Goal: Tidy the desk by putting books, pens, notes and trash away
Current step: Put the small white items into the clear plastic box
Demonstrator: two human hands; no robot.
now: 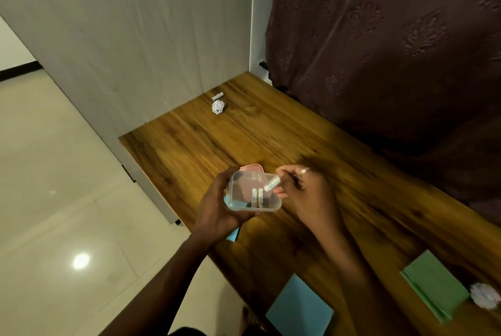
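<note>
Risk sits mid-frame: left hand [217,207] grips the clear box [254,193] above the table [339,173] edge; right hand [301,186] pinches a white battery [272,183] over it; a tilt could spill batteries floorward.

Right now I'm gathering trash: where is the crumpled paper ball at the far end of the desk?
The crumpled paper ball lies at the desk's far left corner, by the wall panel, just in front of a small white cylinder.

The middle of the desk [284,129] lay open to me. A crumpled paper [218,107] and small roll [217,96] crowded the far corner; the curtain [393,51] overhung the right edge.
</note>
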